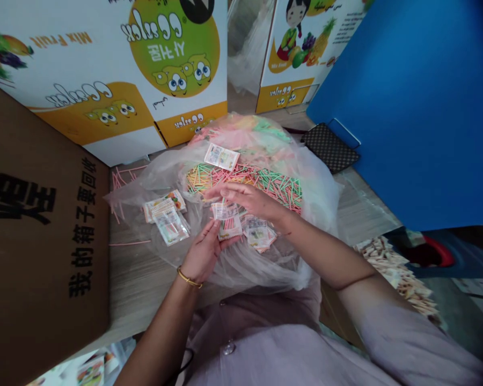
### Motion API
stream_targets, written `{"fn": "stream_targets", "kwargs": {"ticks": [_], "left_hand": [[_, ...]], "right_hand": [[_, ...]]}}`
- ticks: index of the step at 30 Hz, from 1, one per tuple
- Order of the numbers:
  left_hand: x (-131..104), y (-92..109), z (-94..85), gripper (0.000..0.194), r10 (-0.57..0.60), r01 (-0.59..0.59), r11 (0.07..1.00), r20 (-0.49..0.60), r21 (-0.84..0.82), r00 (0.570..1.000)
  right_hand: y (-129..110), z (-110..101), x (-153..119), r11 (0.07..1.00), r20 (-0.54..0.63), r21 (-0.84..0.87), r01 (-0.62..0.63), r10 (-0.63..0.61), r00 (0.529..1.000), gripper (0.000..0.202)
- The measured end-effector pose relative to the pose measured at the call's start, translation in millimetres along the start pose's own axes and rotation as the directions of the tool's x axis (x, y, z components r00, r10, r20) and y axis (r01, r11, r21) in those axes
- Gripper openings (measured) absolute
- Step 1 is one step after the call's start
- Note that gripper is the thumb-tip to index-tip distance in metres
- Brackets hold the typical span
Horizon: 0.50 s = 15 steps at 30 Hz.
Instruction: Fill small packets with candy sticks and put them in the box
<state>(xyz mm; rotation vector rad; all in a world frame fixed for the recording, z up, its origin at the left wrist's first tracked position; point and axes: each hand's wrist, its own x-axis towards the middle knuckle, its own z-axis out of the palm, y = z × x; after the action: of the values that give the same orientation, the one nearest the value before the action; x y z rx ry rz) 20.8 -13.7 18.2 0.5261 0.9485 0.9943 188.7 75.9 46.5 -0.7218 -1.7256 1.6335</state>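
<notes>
My left hand is closed on the lower left edge of a small printed sachet, which has thin pink sticks showing in it. Just above, my right hand reaches across the sachet's top end, fingers together around a few thin sticks; its grip is partly hidden. Behind the hands, a large clear plastic bag lies spread, full of thin pink, green and yellow sticks. One sachet rests on top of the sticks. More sachets lie by my right wrist, and a small pile of sachets is at the left.
Printed cartons stand at the back, and a brown box walls off the left. At the right are a blue panel and a dark checkered pouch. Loose pink sticks lie on the wooden table.
</notes>
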Motion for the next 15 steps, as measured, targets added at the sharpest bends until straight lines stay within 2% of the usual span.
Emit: {"fn": "stream_targets", "kwargs": {"ticks": [3, 7, 11, 15], "left_hand": [[1, 0, 0.2, 0.03, 0.003, -0.003, 1.0, -0.015, -0.009, 1.0], [3, -1, 0.9, 0.044, 0.042, -0.043, 0.997, 0.015, 0.065, 0.999], [3, -1, -1.1, 0.042, 0.035, -0.035, 0.993, -0.002, 0.111, 0.999], [2, -2, -4.5, 0.041, 0.03, -0.029, 0.996, -0.017, 0.083, 0.999]], "right_hand": [[-1, -4, 0, 0.992, 0.047, -0.111, -0.064, 0.07, 0.996, 0.039], [7, -5, 5, 0.967, -0.025, -0.231, -0.107, 0.103, 0.994, 0.034], [10, 1, 6, 0.95, -0.044, -0.289, -0.122, 0.114, 0.993, 0.031], [0, 4, 2, 0.946, 0.048, -0.321, -0.044, 0.063, 0.997, 0.035]]}}
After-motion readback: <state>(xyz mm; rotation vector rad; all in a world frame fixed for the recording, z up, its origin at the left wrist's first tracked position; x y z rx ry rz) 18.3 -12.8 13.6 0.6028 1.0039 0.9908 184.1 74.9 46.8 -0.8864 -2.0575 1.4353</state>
